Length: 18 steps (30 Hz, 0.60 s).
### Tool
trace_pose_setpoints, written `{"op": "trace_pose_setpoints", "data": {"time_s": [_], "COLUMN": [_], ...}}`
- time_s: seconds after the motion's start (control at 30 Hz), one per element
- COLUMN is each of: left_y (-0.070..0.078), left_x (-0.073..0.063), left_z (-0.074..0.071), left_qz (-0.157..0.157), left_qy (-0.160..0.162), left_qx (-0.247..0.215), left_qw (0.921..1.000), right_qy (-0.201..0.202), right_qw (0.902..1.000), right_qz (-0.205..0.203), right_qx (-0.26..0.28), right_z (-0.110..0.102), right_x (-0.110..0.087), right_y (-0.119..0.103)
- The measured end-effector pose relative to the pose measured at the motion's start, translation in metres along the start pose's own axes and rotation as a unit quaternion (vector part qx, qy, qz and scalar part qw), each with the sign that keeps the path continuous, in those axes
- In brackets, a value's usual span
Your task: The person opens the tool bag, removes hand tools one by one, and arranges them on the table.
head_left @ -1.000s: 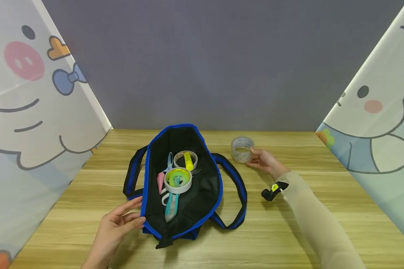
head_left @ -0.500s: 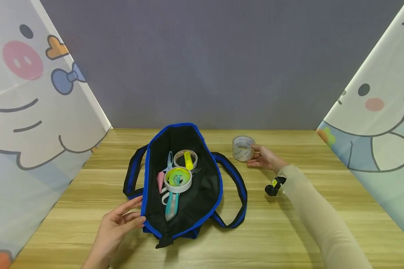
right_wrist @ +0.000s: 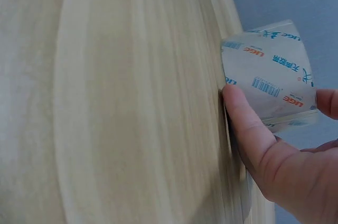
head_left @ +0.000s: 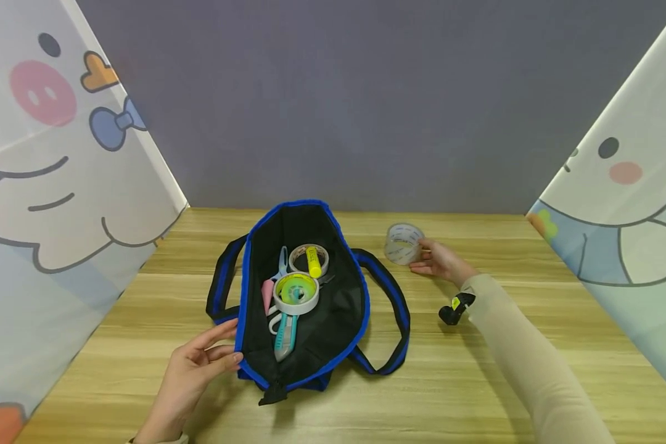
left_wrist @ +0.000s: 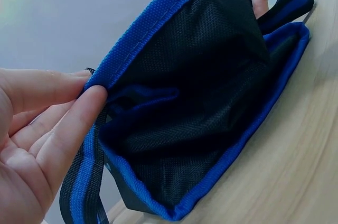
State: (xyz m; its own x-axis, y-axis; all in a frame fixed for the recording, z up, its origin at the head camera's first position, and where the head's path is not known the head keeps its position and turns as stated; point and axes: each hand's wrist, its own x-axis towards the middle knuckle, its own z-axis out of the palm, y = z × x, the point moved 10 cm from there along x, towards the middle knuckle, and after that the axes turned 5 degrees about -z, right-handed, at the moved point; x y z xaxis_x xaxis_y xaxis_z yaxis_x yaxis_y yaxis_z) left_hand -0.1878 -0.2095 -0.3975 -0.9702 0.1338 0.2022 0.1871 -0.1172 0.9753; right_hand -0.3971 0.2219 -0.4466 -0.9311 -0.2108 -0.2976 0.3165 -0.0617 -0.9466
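Note:
My left hand (head_left: 194,373) pinches the blue-trimmed rim of a black tool bag (head_left: 333,320) at its near left corner, thumb and fingers on the edge. The bag's mouth gapes upward. Inside lie a white-cored roll of yellow-green tape (head_left: 309,305), a teal utility knife (head_left: 285,336), a yellow glue stick or marker (head_left: 313,262), another tape roll (head_left: 294,254) behind it, and white and blue handles. To the right of the bag, my right hand (head_left: 444,264) holds a clear packing tape roll (right_wrist: 269,71) between thumb and fingers; blue and orange print covers it.
The bag's blue-striped strap (head_left: 385,290) loops out on the right and another strap (head_left: 222,287) on the left. A wooden tabletop (head_left: 422,382) lies beneath, with a grey panel (head_left: 366,111) behind it and cartoon-printed sheets at both sides.
The clear packing tape roll has turned in my right hand, so its hollow opening shows less. The left hand keeps its pinch on the bag's rim. The head view has shifted slightly.

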Motion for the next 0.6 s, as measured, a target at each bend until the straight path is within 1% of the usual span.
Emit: {"op": "trace_pose_setpoints", "data": {"time_s": [0.2, 0.33, 0.47, 0.6], "left_y": [0.001, 0.001, 0.0, 0.0], "left_x": [0.001, 0.0, 0.001, 0.001], "left_z": [0.001, 0.0, 0.0, 0.0], "left_qz": [0.002, -0.002, -0.004, -0.007], "left_qy": [-0.003, -0.003, 0.0, 0.003], "left_qx": [0.0, -0.002, 0.001, 0.004], "left_qw": [1.0, 1.0, 1.0, 1.0], "right_qy": [0.01, 0.021, 0.035, 0.032], "right_qw": [0.9998, 0.998, 0.9944, 0.9934], "right_qz": [0.005, 0.01, -0.012, -0.039], "right_qx": [0.016, 0.058, 0.099, 0.104], "right_z": [-0.005, -0.007, -0.01, -0.007], "right_x": [-0.002, -0.01, -0.019, -0.026], "right_y": [-0.001, -0.007, -0.021, -0.035]}}
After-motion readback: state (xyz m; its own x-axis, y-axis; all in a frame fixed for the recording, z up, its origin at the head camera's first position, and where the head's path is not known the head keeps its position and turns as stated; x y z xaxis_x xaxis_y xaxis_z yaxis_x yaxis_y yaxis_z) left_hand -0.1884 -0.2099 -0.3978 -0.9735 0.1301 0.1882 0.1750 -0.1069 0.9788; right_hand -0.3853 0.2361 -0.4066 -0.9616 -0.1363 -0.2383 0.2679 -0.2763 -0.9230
